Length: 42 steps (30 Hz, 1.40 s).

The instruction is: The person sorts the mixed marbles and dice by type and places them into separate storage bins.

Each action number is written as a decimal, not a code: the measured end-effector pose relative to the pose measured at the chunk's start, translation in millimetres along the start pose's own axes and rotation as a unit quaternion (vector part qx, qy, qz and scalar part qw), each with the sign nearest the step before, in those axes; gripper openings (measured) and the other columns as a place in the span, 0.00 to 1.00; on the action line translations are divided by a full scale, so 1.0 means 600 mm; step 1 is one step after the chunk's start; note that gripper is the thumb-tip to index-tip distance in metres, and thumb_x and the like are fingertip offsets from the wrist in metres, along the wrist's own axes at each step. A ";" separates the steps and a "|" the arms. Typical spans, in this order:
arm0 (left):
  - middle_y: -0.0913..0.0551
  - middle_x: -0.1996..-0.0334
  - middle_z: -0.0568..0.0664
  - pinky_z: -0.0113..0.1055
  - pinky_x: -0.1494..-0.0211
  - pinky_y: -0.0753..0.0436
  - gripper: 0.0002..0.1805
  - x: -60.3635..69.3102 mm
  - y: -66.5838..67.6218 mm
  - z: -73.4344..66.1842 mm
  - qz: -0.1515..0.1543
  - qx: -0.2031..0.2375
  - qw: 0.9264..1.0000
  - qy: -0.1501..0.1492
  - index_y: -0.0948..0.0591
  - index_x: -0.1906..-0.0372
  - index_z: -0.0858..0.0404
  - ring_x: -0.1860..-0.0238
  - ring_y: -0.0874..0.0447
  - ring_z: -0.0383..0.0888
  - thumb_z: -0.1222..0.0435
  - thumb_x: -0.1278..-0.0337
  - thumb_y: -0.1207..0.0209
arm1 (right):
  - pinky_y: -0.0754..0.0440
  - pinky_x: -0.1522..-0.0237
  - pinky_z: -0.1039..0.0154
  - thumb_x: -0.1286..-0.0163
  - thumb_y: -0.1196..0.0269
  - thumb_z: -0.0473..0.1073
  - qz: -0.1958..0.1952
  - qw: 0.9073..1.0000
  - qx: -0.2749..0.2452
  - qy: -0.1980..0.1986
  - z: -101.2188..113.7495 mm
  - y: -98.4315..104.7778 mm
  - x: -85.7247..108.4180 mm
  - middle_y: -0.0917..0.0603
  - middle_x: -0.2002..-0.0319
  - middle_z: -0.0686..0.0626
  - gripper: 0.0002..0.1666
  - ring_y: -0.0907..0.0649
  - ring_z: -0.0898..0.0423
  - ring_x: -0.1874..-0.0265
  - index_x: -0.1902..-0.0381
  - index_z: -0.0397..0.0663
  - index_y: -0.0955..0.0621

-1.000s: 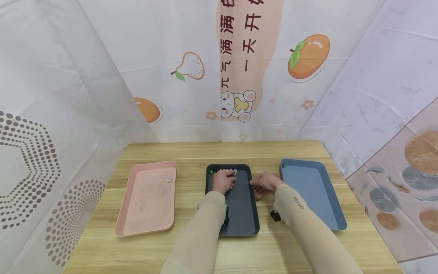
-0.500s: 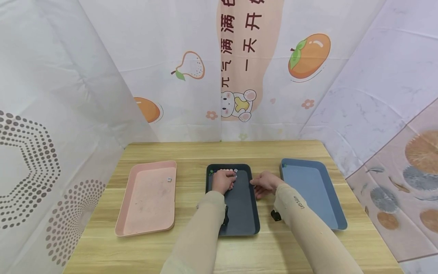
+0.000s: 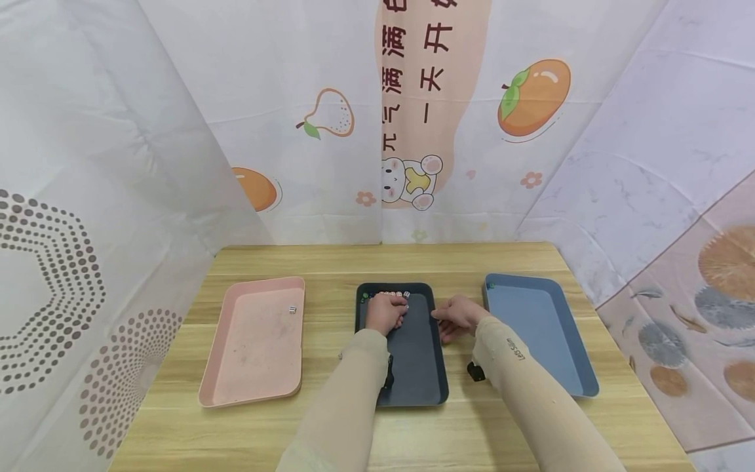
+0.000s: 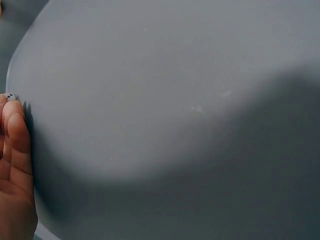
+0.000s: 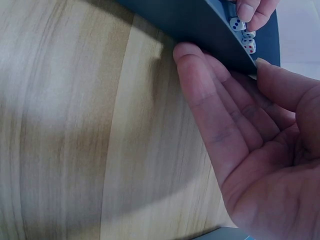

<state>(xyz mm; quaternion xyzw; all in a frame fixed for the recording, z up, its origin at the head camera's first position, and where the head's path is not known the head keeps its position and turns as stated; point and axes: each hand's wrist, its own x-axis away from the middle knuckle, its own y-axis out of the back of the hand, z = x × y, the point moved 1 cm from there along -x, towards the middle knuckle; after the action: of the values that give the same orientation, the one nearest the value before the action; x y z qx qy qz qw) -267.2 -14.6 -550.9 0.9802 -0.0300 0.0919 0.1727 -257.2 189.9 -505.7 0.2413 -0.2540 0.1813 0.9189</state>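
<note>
My left hand is over the far part of the dark tray, pinching a white die between thumb and finger. In the left wrist view the hand shows at the left edge beside a die. Several white dice line the tray's far end, with green dice at its far left corner. My right hand grips the tray's right wall; in the right wrist view its thumb is at the rim and its fingers lie against the outside.
To the left lies a pink tray with a white die near its right wall. A blue tray stands on the right, with a small green die in its far left corner. Patterned curtains surround the wooden table.
My left fingertips have shifted slightly nearer, and a die at the right end of the row now shows apart from them. My right hand has stayed on the tray's side.
</note>
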 end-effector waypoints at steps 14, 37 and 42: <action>0.17 0.83 0.49 0.30 0.82 0.21 0.05 -0.001 0.002 0.000 0.007 -0.001 1.000 0.010 0.09 0.59 0.66 0.86 0.24 0.38 0.72 0.39 0.32 | 0.10 0.66 0.55 0.21 0.41 0.43 0.001 1.000 0.003 0.005 0.001 -0.001 0.004 0.13 0.69 0.39 0.18 0.12 0.51 0.75 0.61 0.31 0.15; 0.17 0.84 0.49 0.31 0.80 0.19 0.04 -0.002 0.004 0.002 0.021 -0.025 0.999 0.012 0.09 0.61 0.65 0.85 0.22 0.38 0.70 0.41 0.30 | 0.10 0.65 0.55 0.21 0.41 0.43 -0.001 1.000 0.003 0.002 0.003 -0.002 0.005 0.13 0.69 0.39 0.18 0.12 0.51 0.75 0.60 0.30 0.16; 0.15 0.81 0.50 0.31 0.79 0.18 0.08 -0.003 0.005 0.004 0.031 -0.024 0.999 0.009 0.10 0.57 0.66 0.84 0.21 0.38 0.71 0.40 0.30 | 0.10 0.65 0.55 0.21 0.41 0.43 0.001 1.000 0.001 -0.001 0.002 -0.002 0.004 0.13 0.69 0.39 0.18 0.12 0.51 0.74 0.60 0.31 0.16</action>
<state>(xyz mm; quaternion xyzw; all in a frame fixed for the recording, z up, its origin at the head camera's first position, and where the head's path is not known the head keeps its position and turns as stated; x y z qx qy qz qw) -268.7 -18.2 -552.1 0.9735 -0.0608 0.1048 0.1939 -255.2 188.9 -503.6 0.2417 -0.2554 0.1820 0.9183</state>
